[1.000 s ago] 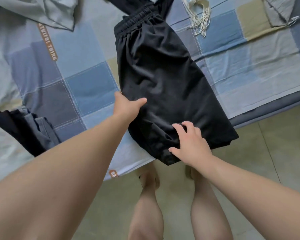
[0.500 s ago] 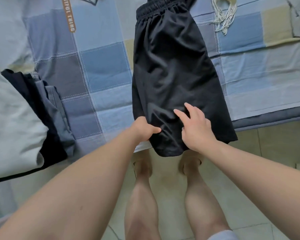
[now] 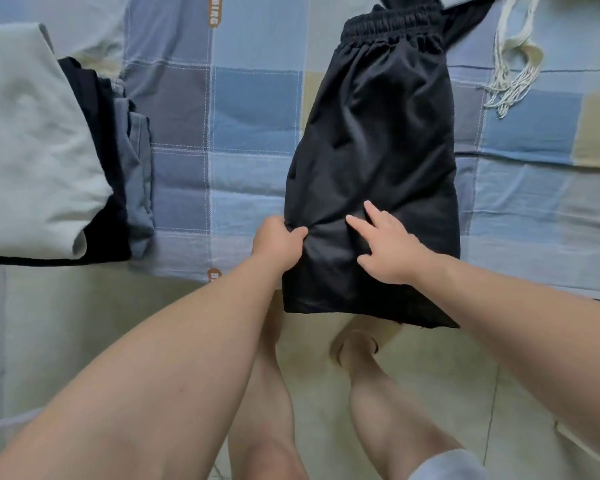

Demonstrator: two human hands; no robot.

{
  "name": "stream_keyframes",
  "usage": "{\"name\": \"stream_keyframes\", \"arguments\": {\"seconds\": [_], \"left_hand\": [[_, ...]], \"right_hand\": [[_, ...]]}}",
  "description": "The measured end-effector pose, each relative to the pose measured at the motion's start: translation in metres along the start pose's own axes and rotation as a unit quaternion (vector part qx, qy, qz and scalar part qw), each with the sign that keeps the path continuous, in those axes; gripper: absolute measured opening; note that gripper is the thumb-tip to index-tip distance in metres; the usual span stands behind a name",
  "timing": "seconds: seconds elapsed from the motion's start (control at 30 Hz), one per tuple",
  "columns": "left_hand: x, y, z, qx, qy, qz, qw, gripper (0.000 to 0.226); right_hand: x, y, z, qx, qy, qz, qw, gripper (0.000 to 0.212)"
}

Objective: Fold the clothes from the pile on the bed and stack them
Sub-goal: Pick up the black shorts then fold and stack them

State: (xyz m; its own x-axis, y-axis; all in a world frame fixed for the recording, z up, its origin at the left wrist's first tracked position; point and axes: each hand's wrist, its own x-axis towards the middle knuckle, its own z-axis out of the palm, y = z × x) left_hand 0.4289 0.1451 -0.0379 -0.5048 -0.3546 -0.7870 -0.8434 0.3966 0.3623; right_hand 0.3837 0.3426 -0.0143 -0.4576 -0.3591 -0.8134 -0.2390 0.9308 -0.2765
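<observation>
The black shorts [image 3: 371, 161] are laid lengthwise on the bed [image 3: 257, 105]. The elastic waistband [image 3: 392, 26] is at the far end, and the hems are hung over the near edge above the floor [image 3: 83, 323]. The shorts appear to be doubled, leg upon leg. The cloth is thin, smooth and faintly glossy, marked by soft creases; it is judged slippery and apt to slide out of a fold.

The step in hand is judged to be the folding of this garment. Its left edge, toward the hem end, is pinched by the left hand [image 3: 277, 237], whose grip is closed on the cloth. The right hand [image 3: 385, 247] is pressed flat on the shorts just to the right, fingers straight and spread, its grip wide and nothing held.

The hem end would probably be carried next toward the waistband. For that, both layers would have to be taken together and the edges kept aligned.

A stack of folded clothes [image 3: 31, 140] is set at the left on the bed, and a cream fringed cloth [image 3: 513, 77] lies at the far right.
</observation>
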Motion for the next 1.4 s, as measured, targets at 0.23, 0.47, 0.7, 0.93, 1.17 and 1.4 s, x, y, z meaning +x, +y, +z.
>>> {"name": "stream_keyframes", "arguments": {"seconds": [0.23, 0.47, 0.7, 0.93, 1.17, 1.4], "left_hand": [[-0.001, 0.008, -0.010, 0.026, 0.085, -0.042, 0.995, 0.034], [0.068, 0.104, -0.028, -0.064, 0.040, 0.110, 0.991, 0.072], [0.126, 0.156, -0.040, -0.026, 0.011, 0.130, 0.991, 0.029], [0.135, 0.199, -0.041, -0.058, -0.022, 0.185, 0.981, 0.047], [0.166, 0.265, -0.035, 0.002, 0.003, 0.318, 0.948, 0.009], [0.165, 0.273, -0.040, -0.035, -0.099, 0.268, 0.958, 0.078]], "right_hand": [[0.015, 0.012, -0.056, 0.068, 0.116, -0.089, 0.987, 0.065], [0.082, 0.013, -0.146, -0.026, 0.280, 0.063, 0.958, 0.082], [0.119, 0.042, -0.174, 0.092, 0.180, -0.001, 0.979, 0.074], [0.119, 0.066, -0.191, 0.342, 0.281, 0.116, 0.889, 0.094], [0.135, 0.079, -0.209, 0.467, 0.270, 0.140, 0.830, 0.063], [0.141, 0.088, -0.205, 0.475, 0.291, 0.159, 0.815, 0.020]]}}
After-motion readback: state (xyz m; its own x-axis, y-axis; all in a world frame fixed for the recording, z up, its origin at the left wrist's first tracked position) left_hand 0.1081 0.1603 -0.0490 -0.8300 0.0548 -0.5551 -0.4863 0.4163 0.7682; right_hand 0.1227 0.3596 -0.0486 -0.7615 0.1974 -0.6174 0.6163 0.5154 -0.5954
